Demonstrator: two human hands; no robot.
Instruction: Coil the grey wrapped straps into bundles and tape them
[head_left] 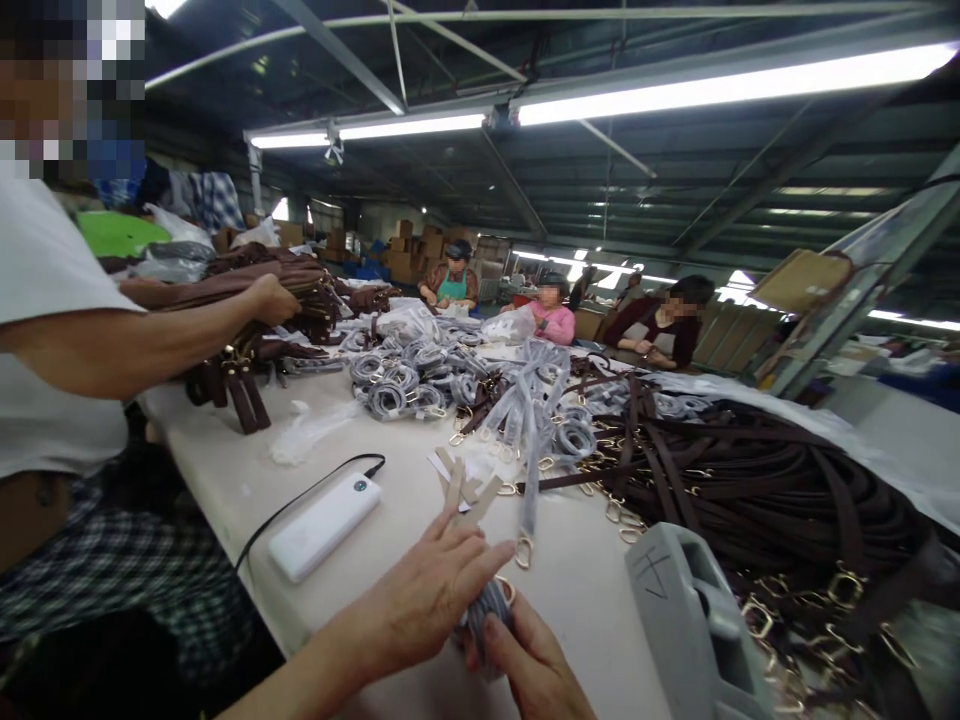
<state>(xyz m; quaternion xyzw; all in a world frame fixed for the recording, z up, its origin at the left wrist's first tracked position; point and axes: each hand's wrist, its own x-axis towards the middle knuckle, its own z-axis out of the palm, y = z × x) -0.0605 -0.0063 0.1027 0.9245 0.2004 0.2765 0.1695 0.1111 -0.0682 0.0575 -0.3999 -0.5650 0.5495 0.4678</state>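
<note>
A coiled, plastic-wrapped strap [487,622] with a gold ring is held low over the white table [577,620]. My right hand [536,660] is closed around its right side, with the thumb across the coil. My left hand [431,590] lies over the coil's upper left, its fingers stretched out and close together, pointing at some beige paper strips [466,488]. Just beyond the hands, a wrapped strap [529,470] stretches toward the pile, its gold clasp nearest me.
A white power bank [325,527] with a black cable lies left. Wrapped coils [420,375] fill the middle. Dark straps [757,470] and a grey tape dispenser [694,620] are at right. A person [67,330] stands left, handling brown straps; others sit beyond.
</note>
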